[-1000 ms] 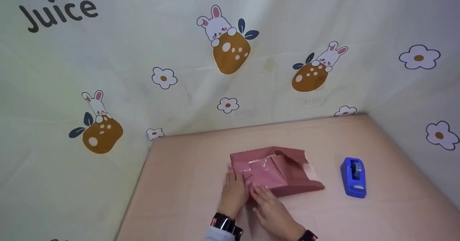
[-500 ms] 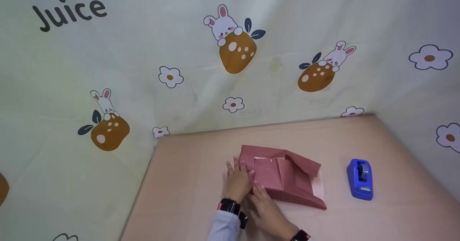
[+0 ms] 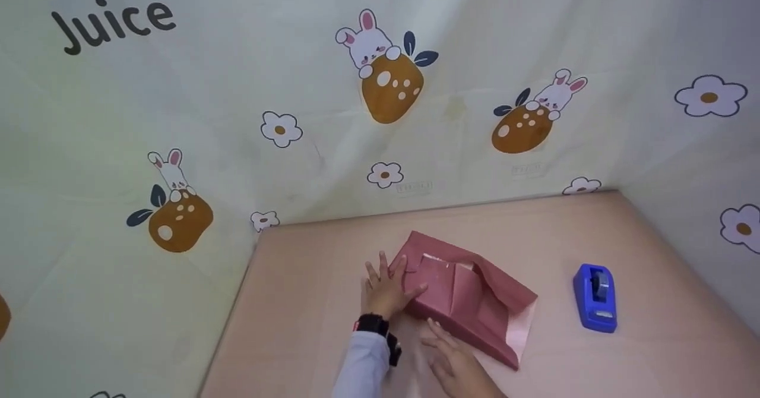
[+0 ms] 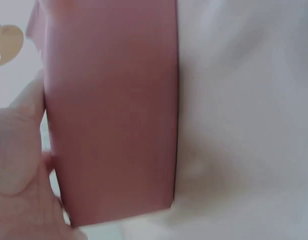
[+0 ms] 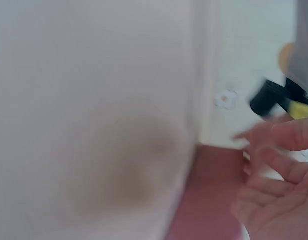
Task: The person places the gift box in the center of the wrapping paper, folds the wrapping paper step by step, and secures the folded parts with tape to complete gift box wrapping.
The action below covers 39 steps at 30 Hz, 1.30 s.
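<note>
A box-shaped package in dusky pink wrapping paper lies at a slant on the table, with shiny clear tape on its top. At its right end the paper stands open in loose flaps, and a pale inner side shows. My left hand rests on the left end, fingers spread, thumb across the top. In the left wrist view that hand lies along the edge of a smooth pink side. My right hand is just in front of the near long side, fingers loosely extended, holding nothing.
To the right of the package stands a blue tape dispenser with a roll in it. The table has a pale pinkish cover. A printed curtain with rabbits and flowers borders it at the back and sides.
The package has turned clockwise, its right end swinging toward me. My left hand has spread its fingers over the left end. My right hand has drawn back from the package toward me.
</note>
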Motion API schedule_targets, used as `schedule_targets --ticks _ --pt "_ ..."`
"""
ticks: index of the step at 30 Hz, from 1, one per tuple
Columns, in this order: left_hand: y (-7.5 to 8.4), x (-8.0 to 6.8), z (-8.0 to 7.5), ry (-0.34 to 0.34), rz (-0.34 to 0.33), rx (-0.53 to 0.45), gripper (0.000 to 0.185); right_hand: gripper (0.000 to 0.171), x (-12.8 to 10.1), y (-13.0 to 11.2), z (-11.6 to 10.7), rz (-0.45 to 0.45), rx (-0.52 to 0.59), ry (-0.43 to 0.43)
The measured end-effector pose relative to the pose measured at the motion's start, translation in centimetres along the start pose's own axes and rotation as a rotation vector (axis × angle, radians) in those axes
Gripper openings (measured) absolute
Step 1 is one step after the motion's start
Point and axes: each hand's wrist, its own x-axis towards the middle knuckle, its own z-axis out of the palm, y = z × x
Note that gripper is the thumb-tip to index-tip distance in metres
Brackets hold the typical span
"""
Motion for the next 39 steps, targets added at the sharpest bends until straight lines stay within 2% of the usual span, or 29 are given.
schedule_targets --ticks 3,5,8,10,13,16,18,20,23,27,30,32,35,39 --pt "-0.4 0.5 -0.6 -0.073 0.003 0.010 0.083 0.026 0.4 -0.5 -2.6 -0.015 0.014 0.109" --pt "-0.2 0.5 -0.9 -0.090 -0.003 0.020 0.083 0.024 0.9 -0.4 -4.4 -0.028 -0.003 0.227" --pt "0.5 0.0 -0.7 -0.021 -0.044 0.055 0.087 0.023 2.5 0.6 -7.3 -0.004 -0.007 0.295" --pt "1.2 -0.5 -0.3 0.062 -0.096 0.066 0.091 0.024 3.7 1.7 -8.9 0.036 -0.003 0.270" --pt "2.2 -1.2 0.5 0.160 -0.187 0.173 0.089 0.029 5.5 3.9 -10.6 0.065 -0.009 0.166" --pt "3.2 -1.9 1.1 0.138 -0.303 0.320 0.083 0.037 6.9 5.6 -11.7 0.104 -0.002 0.026" --pt "3.6 -2.3 1.4 0.103 -0.357 0.364 0.080 0.043 7.5 6.5 -12.1 0.122 0.021 -0.059" --pt "4.0 -2.5 1.6 0.105 -0.377 0.320 0.078 0.046 7.9 7.1 -12.2 0.133 0.040 -0.141" --pt "4.4 -2.5 1.7 0.171 -0.342 0.203 0.075 0.051 8.5 7.5 -12.3 0.181 0.057 -0.212" --pt "4.8 -2.3 2.0 0.255 -0.287 0.092 0.069 0.053 8.6 7.8 -12.7 0.215 0.058 -0.234" --pt "4.7 -2.1 2.2 0.269 -0.249 -0.007 0.067 0.049 8.2 7.8 -13.1 0.224 0.063 -0.240" --pt "4.3 -2.0 2.2 0.245 -0.220 -0.080 0.071 0.047 7.8 7.8 -13.3 0.235 0.056 -0.248" --pt "3.9 -1.5 2.0 0.173 -0.177 -0.156 0.080 0.044 7.0 7.5 -13.2 0.247 0.032 -0.245" --pt "3.5 -0.6 1.5 0.057 -0.162 -0.241 0.086 0.043 5.7 6.8 -12.5 0.180 -0.053 -0.226"
